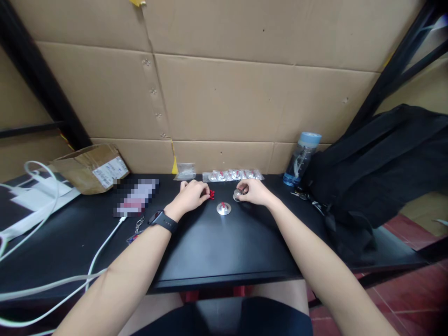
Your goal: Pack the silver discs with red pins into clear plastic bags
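At the middle of the black table (210, 254), my left hand (191, 195) wears a black watch and has its fingertips closed on a small bunch of red cord (212, 194). Across from it, my right hand (255, 191) pinches a silvery metal finger cymbal (238, 194); whether more than one disc is there I cannot tell. Between and a little in front of both hands lies another finger cymbal (224, 209), dome up, with red cord at its centre. Behind the hands, a row of bagged finger cymbals (236, 175) with red cords rests along the cardboard wall.
A clear plastic bag (185, 171) lies at the back. On the left are a phone (136, 198) with a white cable (105, 247), a keychain (138, 228) and an open brown paper package (89, 170). A water bottle (301, 158) and a black backpack (378, 163) stand right.
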